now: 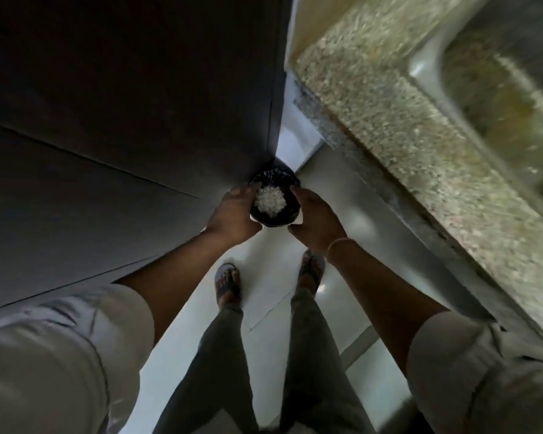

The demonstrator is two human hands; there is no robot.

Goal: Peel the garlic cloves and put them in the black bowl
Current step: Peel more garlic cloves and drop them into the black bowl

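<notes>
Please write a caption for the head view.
Beside a speckled counter, left hand and right hand flank a black bin holding pale scraps.

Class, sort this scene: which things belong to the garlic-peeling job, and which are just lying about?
Job: left hand, right hand, black container between them, white flakes inside it, likely garlic skins.
Around: speckled counter, sink, dark cabinet, sandals.

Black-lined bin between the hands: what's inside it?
A heap of white flaky scraps, probably garlic skins, lies on the bin's black liner. Anything beneath the heap is covered, and the left hand and right hand hide the rim's sides.
</notes>
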